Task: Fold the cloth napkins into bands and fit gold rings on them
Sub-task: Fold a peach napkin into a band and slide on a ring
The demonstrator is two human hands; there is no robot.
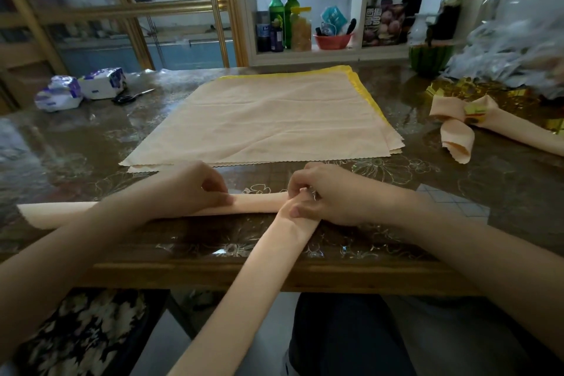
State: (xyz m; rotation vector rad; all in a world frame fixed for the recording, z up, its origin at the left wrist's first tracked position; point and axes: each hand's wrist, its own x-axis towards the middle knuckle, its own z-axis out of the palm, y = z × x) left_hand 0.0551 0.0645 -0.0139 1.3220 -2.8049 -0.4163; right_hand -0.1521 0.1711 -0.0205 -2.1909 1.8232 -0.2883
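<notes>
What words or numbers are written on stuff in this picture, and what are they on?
Nothing here reads clearly.
Dark fruit packet: big white characters, too blurred to read.
Dark bottle: blue label, too small to read.
Tissue packs: blue print, blurred.
Teal packet: print blurred.
Napkin band, held by the left hand and right hand: no writing.

Matt cloth napkin (pixel 259 206), glossy tbl (pixel 503 180)
</notes>
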